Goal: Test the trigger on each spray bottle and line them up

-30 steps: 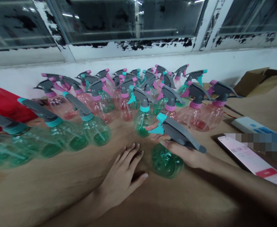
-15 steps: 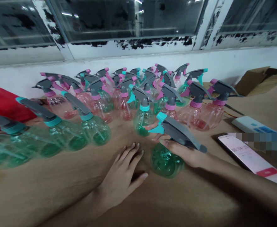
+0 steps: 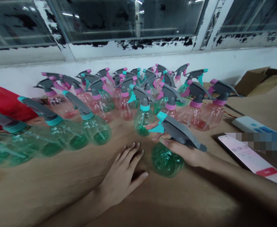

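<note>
My right hand (image 3: 184, 151) is wrapped round the neck of a green spray bottle (image 3: 165, 160) with a grey head and turquoise nozzle and trigger. The bottle leans, its nozzle pointing to the upper left; part of its neck is hidden by my fingers. My left hand (image 3: 125, 171) lies palm down on the wooden table (image 3: 86, 189), fingers spread and holding nothing, a little left of that bottle. Just beyond my hands stands another green spray bottle (image 3: 143, 121) with a turquoise collar.
Several green bottles (image 3: 97, 130) line the left side. Behind are many spray bottles, mostly pink (image 3: 126, 108), before a white wall (image 3: 223, 60). At right lie a phone (image 3: 249, 154), a white-and-blue box (image 3: 249, 124) and an open carton (image 3: 254, 83). Red material (image 3: 6, 107) is at far left.
Almost nothing differs. The view has shifted very slightly; both hands and the held spray bottle keep their places.
</note>
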Demonstrator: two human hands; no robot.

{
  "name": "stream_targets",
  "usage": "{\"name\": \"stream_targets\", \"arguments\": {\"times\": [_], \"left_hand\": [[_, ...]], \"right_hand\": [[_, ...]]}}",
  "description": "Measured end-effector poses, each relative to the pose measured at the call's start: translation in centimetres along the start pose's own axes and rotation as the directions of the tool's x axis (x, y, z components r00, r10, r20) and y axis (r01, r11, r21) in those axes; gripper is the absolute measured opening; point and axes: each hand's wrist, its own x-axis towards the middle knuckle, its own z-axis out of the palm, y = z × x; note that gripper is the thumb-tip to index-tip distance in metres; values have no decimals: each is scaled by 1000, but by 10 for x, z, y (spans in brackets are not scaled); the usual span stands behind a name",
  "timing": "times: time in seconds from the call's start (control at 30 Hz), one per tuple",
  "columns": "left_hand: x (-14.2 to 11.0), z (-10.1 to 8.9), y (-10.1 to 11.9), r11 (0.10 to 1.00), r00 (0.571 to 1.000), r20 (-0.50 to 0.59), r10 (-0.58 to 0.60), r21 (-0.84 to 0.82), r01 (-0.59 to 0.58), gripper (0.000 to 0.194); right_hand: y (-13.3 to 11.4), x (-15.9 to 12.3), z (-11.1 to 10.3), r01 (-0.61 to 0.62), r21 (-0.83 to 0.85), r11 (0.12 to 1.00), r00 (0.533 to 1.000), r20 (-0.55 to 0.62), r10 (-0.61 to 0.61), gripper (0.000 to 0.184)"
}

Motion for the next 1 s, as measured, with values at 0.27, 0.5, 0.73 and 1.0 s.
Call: {"name": "stream_targets", "arguments": {"times": [0.27, 0.5, 0.73, 1.0], "left_hand": [[0, -1, 1, 1000, 1000, 20, -6, 0, 6, 56], [0, -1, 1, 1000, 999, 33, -6, -1, 6, 56], [0, -1, 2, 1000, 1000, 31, -7, 7, 6, 56], [0, -2, 2, 1000, 999, 35, -19, -20, 20, 55]], "right_hand": [[0, 0, -1, 26, 0, 1000, 1000, -6, -26, 40], [0, 1, -2, 33, 32, 999, 999, -1, -33, 42], [-1, 1, -1, 48, 10, 999, 999, -12, -47, 41], [-1, 2, -2, 48, 15, 999, 999, 4, -48, 36]]}}
